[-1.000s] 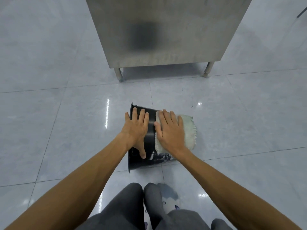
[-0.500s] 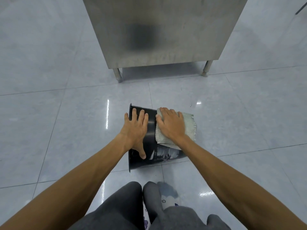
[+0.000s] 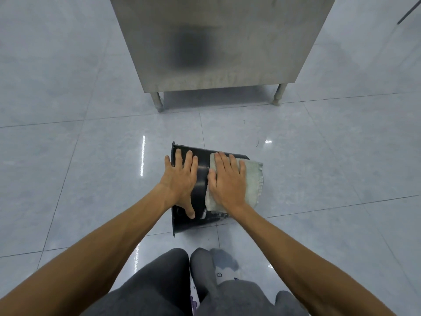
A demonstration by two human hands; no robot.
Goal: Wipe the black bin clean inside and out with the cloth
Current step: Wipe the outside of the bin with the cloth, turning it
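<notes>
— Since the right hand point(image 3: 229, 182) has slid back toward the near side of the bin, where do its fingers point(image 3: 222, 161) sit now?

— Spread flat, not clenched, pressing the cloth point(image 3: 254, 179) down on the upper wall of the black bin point(image 3: 201, 176). Half a second ago the hand was further up the curve with the cloth bunched higher; now the cloth is drawn down again and drapes over the closed end on the right.

— And the left hand point(image 3: 181, 181)?

— Unchanged. Fingers open and laid over the wall near the rim, thumb point(image 3: 190, 212) down the near side, steadying rather than gripping.

— So where is the bin?

— On its side on the tiled floor point(image 3: 91, 179), mouth to the left, just ahead of the person's knees, with the steel cabinet point(image 3: 216, 42) well beyond it.

— What does that back-and-forth mean?

— It reads as one stroke of an outside wipe. The near lower wall looks streaked, possibly wet or just reflections; I can't tell. I'd judge the underside and the inside are still to come.
</notes>
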